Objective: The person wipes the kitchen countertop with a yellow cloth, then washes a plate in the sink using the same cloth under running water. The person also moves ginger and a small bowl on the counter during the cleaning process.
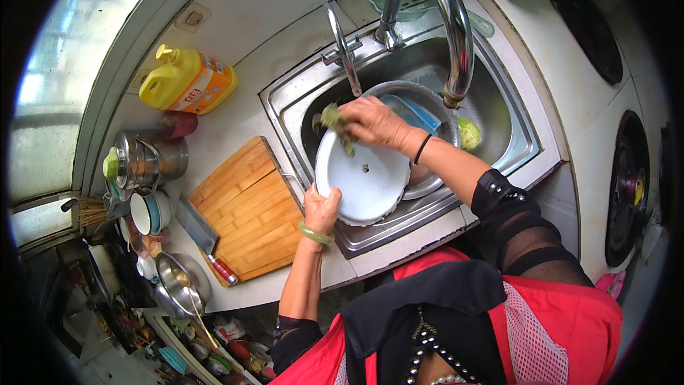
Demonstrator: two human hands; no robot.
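Observation:
My left hand (321,208) grips the near left rim of a white enamel plate or basin (368,187), tilted over the sink's front left edge. A small dark chip shows near its middle. In my right hand (377,124) is a crumpled greenish-brown scrubbing cloth (337,127), pressed near the far rim of the white dish. Behind the dish, a round metal basin (451,117) sits in the stainless steel sink (494,99). It holds a blue translucent object (411,112), partly hidden by my right hand. A pale green vegetable piece (469,133) lies beside the basin.
A large chrome faucet (462,21) arches over the sink, beside a smaller tap (344,53). On the left are a wooden cutting board (251,214), a cleaver (197,224), a yellow detergent jug (189,83), a lidded metal pot (152,158) and a steel bowl (181,278).

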